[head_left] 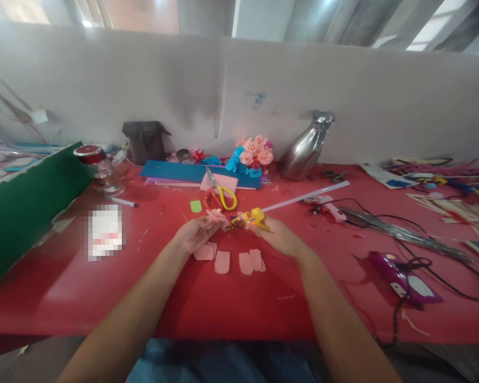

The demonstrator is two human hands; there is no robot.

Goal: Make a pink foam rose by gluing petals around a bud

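Note:
My left hand [197, 234] has its fingers closed around a small pink paper flower [216, 216] above the red table. Close beside it, my right hand [277, 234] grips a yellow glue gun [255, 217], its nozzle end turned toward the flower. A long translucent glue stick [307, 197] slants up and right from behind the gun. Below the hands lie several pink paper petals [222, 262], some overlapping. Scissors [225, 198] with a yellow and an orange-red handle rest just beyond my hands, on a pink paper sheet [229, 182].
Blue sheets [175, 173] lie behind, near a cluster of pink flowers [257, 150]. A steel jug [307, 146] stands by the wall. At right are metal wires [403, 234], cables and a purple device [405, 279]. A green panel [32, 213] borders the left side.

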